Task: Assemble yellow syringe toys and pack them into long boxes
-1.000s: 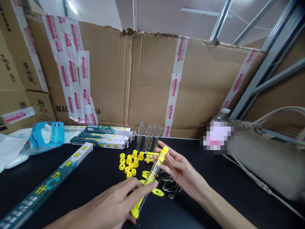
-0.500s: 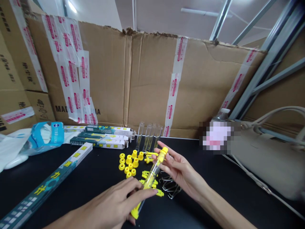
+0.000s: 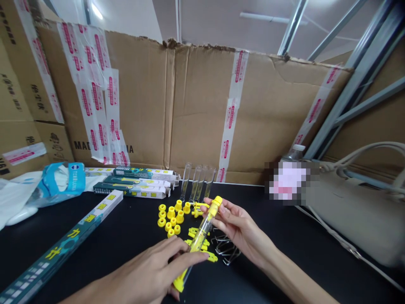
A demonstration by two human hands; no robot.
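The clear tube (image 3: 205,226) is held aslant above the table (image 3: 133,240), its yellow cap (image 3: 217,201) up and away from the person, its yellow foot (image 3: 179,284) low and near. The left hand (image 3: 158,259) is clamped round the lower part, thumb over the top; the right hand (image 3: 236,219) pinches the upper end just below the cap, thumb and fingers on either side. With smooth walls and a sloping hold, a loosened left grip could let the tube slide foot-first; a sideways push at the cap might tilt it or strain the wall. Beneath lie flat yellow strips (image 3: 212,257) and metal wire hooks (image 3: 232,252), which a dropped tube could scatter. Farther off, small yellow rings and plugs (image 3: 171,211) sit near upright clear tubes (image 3: 186,181), which a careless knuckle could topple.
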